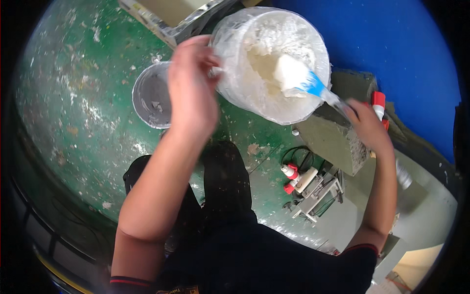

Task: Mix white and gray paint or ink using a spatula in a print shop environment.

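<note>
My right hand grips the handle of a scraper with a blue section; its head is loaded with a white paste. The scraper is over a large white bucket lined with clear plastic, holding white powder and a cream-coloured mass. My left hand is at the bucket's left edge by the plastic, fingers bent but blurred, so I cannot tell whether they hold it. Behind that hand a smaller grey bucket, smeared inside, stands on the floor, partly hidden.
The green, paint-spotted floor lies left. A foil-edged box is above, a blue surface at upper right. Grey-green blocks sit below the bucket, near red-and-white plugs, cables and a metal frame.
</note>
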{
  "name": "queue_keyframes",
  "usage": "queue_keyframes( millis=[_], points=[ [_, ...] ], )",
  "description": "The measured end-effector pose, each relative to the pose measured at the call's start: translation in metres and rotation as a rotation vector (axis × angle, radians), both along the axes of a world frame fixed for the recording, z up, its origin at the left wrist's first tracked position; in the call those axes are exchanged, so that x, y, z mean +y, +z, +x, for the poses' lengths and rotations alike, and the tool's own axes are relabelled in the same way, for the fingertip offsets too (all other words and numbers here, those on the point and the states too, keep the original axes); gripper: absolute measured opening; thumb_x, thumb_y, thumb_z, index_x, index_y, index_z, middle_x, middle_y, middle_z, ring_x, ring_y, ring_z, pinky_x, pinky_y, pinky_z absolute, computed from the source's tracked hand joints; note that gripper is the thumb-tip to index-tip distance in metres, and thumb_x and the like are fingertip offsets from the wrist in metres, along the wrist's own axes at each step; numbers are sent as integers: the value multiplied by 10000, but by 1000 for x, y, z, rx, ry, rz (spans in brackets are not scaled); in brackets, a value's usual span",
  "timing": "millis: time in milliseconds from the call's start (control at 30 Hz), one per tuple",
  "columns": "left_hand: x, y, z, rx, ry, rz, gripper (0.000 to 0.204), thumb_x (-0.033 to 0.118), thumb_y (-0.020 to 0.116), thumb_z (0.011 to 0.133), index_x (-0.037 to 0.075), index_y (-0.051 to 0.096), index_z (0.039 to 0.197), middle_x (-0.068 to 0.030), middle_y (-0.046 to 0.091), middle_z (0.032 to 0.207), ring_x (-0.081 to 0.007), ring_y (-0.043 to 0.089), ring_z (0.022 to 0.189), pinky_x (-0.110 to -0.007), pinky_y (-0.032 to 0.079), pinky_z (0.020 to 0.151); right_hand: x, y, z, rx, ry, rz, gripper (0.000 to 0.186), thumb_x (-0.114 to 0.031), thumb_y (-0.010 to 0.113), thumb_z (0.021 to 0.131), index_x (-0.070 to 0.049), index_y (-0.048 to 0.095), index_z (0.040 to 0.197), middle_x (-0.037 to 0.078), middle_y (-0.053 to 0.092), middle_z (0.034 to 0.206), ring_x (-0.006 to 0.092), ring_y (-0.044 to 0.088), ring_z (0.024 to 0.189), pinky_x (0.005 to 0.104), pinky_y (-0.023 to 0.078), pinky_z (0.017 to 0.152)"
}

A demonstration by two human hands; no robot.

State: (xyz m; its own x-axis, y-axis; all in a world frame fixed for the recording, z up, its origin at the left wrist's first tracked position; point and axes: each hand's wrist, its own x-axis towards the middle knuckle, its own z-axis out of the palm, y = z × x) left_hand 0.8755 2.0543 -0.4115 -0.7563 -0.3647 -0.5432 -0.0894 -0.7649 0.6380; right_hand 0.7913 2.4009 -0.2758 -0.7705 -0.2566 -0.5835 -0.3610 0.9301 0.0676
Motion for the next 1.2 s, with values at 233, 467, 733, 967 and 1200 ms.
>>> queue_keyframes(
  millis=[233, 467, 733, 967, 1200],
  points=[
    [43, -137, -13, -367, -128, -123, 600, 489, 509, 1017, -35, 531, 1310, -193, 574, 1286, -265, 514, 1198, -371, 367, 1087, -133, -73, -81, 22, 529, 412, 204, -179, 574, 989, -45, 692, 1086, 176, 731, 983, 361, 727, 942, 468, 586, 793],
    [74, -130, -31, -341, -64, -316, 646, 522, 517, 1035, -80, 515, 1269, -193, 481, 1263, -283, 518, 1094, -389, 391, 1025, -148, -177, -100, -199, 564, 584, 243, -21, 683, 865, -80, 788, 1075, 98, 746, 1167, 269, 732, 1077, 391, 615, 823],
    [78, -126, -35, -359, -18, -309, 544, 426, 507, 1058, -73, 495, 1274, -170, 479, 1248, -251, 508, 1085, -366, 409, 978, -117, -222, -128, -439, 426, 312, 325, -275, 632, 972, 9, 750, 1079, 204, 739, 1088, 366, 715, 1028, 472, 585, 831],
    [82, -132, -41, -310, 15, -265, 495, 387, 503, 1068, -61, 482, 1276, -149, 476, 1226, -226, 487, 1045, -350, 406, 952, -98, -232, -120, -652, 115, 95, 384, -316, 569, 1024, 44, 700, 1052, 232, 706, 803, 353, 714, 694, 456, 570, 662],
    [85, -129, -44, -263, 49, -215, 446, 384, 517, 1068, -30, 492, 1233, -98, 484, 1153, -164, 457, 991, -309, 395, 906, -91, -215, -81, -721, -465, -202, 339, -296, 555, 1065, 25, 635, 993, 67, 542, 600, 166, 526, 454, 348, 417, 409]
  ],
)
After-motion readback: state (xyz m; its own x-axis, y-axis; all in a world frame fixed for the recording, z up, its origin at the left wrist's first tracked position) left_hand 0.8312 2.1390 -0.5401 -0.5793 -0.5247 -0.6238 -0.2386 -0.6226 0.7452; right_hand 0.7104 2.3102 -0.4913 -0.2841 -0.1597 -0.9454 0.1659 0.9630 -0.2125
